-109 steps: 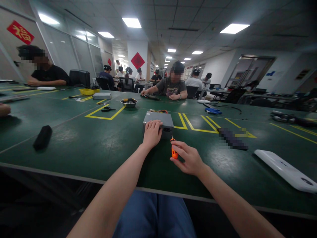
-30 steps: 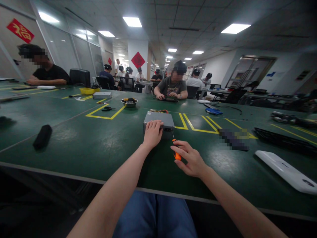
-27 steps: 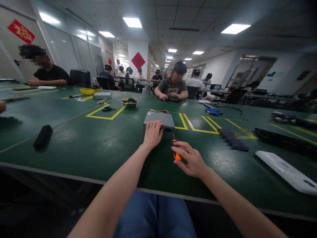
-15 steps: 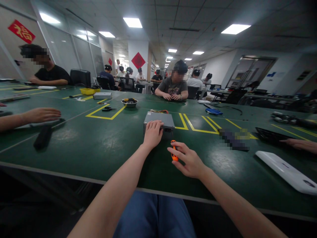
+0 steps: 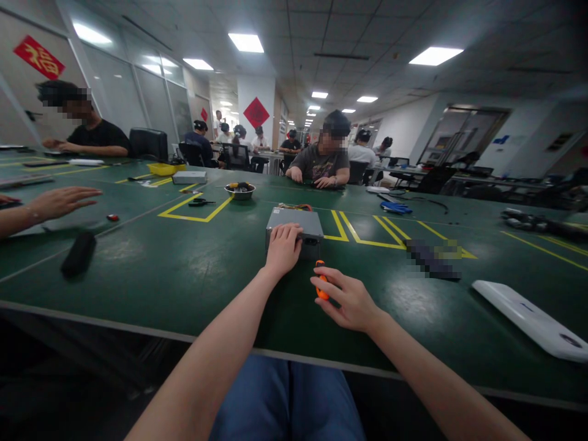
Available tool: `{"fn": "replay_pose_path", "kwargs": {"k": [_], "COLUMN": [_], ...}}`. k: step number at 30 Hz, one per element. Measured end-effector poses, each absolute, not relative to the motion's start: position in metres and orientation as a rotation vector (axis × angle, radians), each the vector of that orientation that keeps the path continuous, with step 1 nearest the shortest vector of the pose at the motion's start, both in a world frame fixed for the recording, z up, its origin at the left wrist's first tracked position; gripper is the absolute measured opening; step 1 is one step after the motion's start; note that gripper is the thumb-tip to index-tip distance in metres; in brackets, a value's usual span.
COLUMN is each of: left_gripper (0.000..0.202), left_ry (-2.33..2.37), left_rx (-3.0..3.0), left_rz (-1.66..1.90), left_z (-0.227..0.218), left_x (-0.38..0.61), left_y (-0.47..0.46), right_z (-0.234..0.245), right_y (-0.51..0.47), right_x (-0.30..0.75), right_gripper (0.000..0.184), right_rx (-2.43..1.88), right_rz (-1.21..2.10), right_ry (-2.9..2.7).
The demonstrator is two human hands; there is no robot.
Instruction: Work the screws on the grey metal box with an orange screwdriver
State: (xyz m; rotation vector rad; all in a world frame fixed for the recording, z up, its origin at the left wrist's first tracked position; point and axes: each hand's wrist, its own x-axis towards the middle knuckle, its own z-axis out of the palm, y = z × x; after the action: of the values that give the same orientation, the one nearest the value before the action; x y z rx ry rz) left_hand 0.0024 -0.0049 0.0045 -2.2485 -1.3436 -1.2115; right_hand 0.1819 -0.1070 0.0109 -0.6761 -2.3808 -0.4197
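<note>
Gray metal box (image 5: 301, 217) sits on the shiny green table (image 5: 193, 263). From far away, I have my left hand (image 5: 283, 248) lying uncurled on top, my right hand (image 5: 349, 298) pinching an orange-and-black screwdriver (image 5: 323, 295).

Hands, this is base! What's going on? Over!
Left hand on grey rectangular metal box. Right hand holding orange-handled screwdriver, pointed at it. Long white panel off right, not in the way.

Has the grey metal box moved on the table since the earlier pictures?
No, the grey metal box shows no visible shift either way against the yellow tape beside it.
</note>
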Motion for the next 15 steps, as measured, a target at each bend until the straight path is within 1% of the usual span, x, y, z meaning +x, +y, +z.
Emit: {"fn": "replay_pose_path", "kwargs": {"k": [3,9,12,15], "left_gripper": [0.024,0.024,0.024,0.024], "left_ry": [-1.338,-1.326,-1.330,-1.329], "left_rx": [-2.249,-2.251,-2.250,-2.246], "left_rz": [-1.216,-1.221,-1.221,-1.222], "left_z": [0.0042,0.0044,0.0037,0.0031], "left_x": [0.0020,0.0018,0.0023,0.0025], "left_y": [-0.0044,-0.0046,-0.0039,-0.0035], "right_z": [0.0078,0.0080,0.0105,0.0086], "right_y": [-0.1044,-0.1047,-0.1068,-0.1052], "right_x": [0.1812,0.1824,0.1819,0.1811], "right_gripper": [0.027,0.038,0.034,0.029], "right_rx": [-0.650,-0.643,-0.653,-0.650], "right_rz": [-0.414,-0.323,-0.358,-0.417], "right_ry": [-2.283,-2.275,-2.343,-2.296]}}
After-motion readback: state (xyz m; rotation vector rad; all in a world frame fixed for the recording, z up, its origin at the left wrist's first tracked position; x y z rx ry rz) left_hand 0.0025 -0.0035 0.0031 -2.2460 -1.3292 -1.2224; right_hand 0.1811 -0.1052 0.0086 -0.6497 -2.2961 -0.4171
